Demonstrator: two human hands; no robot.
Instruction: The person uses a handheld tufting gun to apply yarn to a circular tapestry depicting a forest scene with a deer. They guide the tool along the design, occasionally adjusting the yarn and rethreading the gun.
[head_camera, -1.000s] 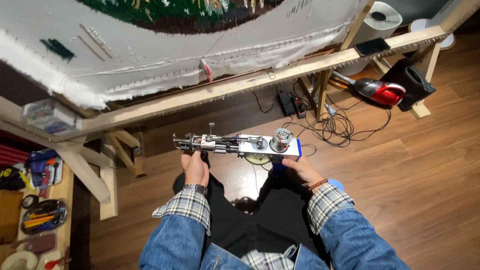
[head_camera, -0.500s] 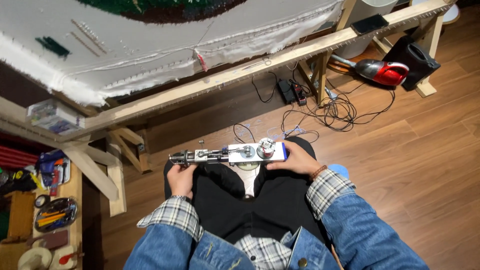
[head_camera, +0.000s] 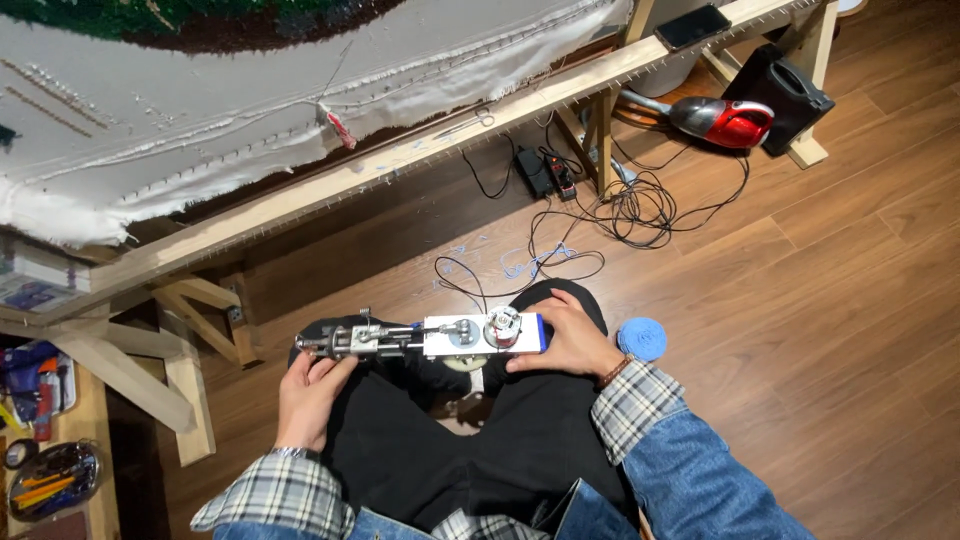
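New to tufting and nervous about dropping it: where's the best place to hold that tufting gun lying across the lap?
Probably both ends, from below: the left hand under the thin metal front, the right hand cupping the blue rear of the tufting gun, clear of its exposed top gears.

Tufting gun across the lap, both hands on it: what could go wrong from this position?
1. The left hand grips the tufting gun at its metal needle end, so the fingers could be pinched or pricked.
2. The cord trails from the gun across the wooden floor into a tangle by the frame leg; it may snag.
3. The blue yarn ball lies loose beside the right hand and could roll underfoot.
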